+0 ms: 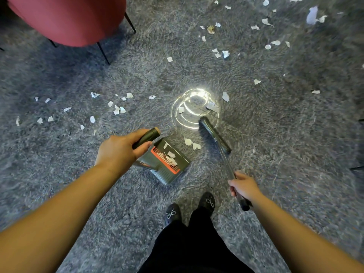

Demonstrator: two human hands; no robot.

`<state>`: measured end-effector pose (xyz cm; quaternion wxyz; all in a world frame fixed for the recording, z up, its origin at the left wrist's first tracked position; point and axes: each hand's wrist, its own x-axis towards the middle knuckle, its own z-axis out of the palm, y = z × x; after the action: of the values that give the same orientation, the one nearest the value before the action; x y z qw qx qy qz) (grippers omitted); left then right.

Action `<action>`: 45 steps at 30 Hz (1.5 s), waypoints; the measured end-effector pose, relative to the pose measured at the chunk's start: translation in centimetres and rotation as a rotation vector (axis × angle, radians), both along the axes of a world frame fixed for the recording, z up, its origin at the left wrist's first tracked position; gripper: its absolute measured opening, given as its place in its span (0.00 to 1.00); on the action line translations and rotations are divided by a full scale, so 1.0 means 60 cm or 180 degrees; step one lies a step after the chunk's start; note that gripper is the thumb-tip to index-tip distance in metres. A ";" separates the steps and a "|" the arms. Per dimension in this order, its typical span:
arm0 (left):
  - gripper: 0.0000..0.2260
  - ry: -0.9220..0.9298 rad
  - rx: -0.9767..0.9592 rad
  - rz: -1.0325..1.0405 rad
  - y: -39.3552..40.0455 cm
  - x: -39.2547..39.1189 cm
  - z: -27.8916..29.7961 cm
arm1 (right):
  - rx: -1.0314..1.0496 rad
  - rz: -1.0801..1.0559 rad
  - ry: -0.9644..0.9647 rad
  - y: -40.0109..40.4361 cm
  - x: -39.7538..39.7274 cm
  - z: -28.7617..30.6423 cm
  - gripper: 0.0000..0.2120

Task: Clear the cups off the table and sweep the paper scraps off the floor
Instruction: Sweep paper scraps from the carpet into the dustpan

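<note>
Dim light, bright ring glare on floor [195,109], wide-angle bending, blurred edges

Both arms are bare from the wrist up to the edge of view, with no sleeves, watch, bracelet or rings to be seen. The left hand [118,152] and the right hand [245,187] are bare too, without gloves. Below the hands, the legs are covered by black trousers [189,247], plain and loose, with no visible pattern or seams. The feet wear black shoes: the left shoe [173,213] and the right shoe [206,202] each have a rounded toe and carry a small silvery, sparkling ornament on top, shaped like a bow or crossed loops. The shoe surface looks dotted with small holes.
</note>
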<state>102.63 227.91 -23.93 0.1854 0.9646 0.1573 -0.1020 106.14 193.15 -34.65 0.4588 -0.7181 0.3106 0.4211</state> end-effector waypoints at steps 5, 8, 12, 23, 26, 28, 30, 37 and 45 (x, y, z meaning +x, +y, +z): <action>0.17 0.0021 -0.0012 0.0017 0.001 -0.002 0.003 | 0.0014 0.0022 0.0074 0.011 0.021 -0.011 0.21; 0.17 0.0012 -0.0024 -0.0004 0.002 0.000 0.001 | 0.0043 -0.0031 0.0355 0.025 0.051 -0.024 0.17; 0.17 0.0023 0.0017 -0.0002 0.003 0.003 -0.003 | 0.0103 0.0080 0.0424 0.041 0.066 -0.025 0.22; 0.18 0.0047 -0.0016 -0.0009 0.002 0.019 -0.003 | 0.0122 0.0283 0.0605 0.055 0.006 -0.007 0.25; 0.17 0.0085 0.0043 -0.0060 -0.004 0.027 0.003 | 0.0358 0.0380 0.0870 0.074 -0.016 0.003 0.25; 0.17 0.0115 0.0115 -0.0094 -0.004 0.033 0.004 | 0.0536 0.0450 0.0991 0.085 -0.028 0.011 0.25; 0.17 0.0129 0.0115 -0.0100 -0.002 0.036 0.003 | 0.0703 0.0463 0.1040 0.095 -0.039 0.022 0.26; 0.18 0.0137 0.0140 -0.0141 0.002 0.025 0.003 | 0.0691 0.0172 0.0794 0.081 -0.059 0.057 0.25; 0.18 0.0267 0.0187 -0.0108 0.026 0.010 0.019 | 0.0275 0.0428 0.0294 0.053 -0.006 0.068 0.23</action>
<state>103.21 229.48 -22.82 0.1485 0.9670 0.1515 -0.1408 105.78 196.35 -30.56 0.4453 -0.6967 0.2641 0.4966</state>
